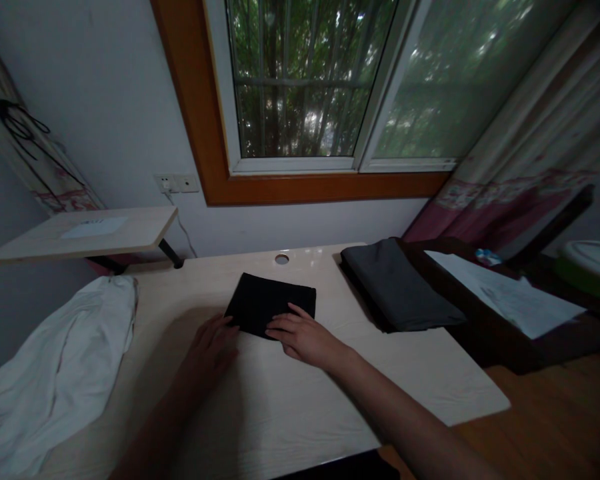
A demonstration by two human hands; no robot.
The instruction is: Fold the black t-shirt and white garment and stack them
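A black cloth (265,299), folded into a flat rectangle, lies on the pale wooden desk (290,407). My right hand (300,335) rests on its near right part, fingers stretched out over the fabric. At the near left corner is my left hand (213,350), its fingertips at the cloth's edge and its fingers extended; it is dim and slightly blurred. Neither hand grips the cloth. To the right, a dark grey folded cloth (400,283) lies at the desk's right edge, partly over the darker surface beside it.
White crumpled fabric (75,360) covers the desk's left side. Behind it stands a raised shelf (145,223) bearing a paper sheet. A cable hole (282,259) is near the back edge. On the right, papers (510,293) lie on a dark surface, near a green and white container (593,267).
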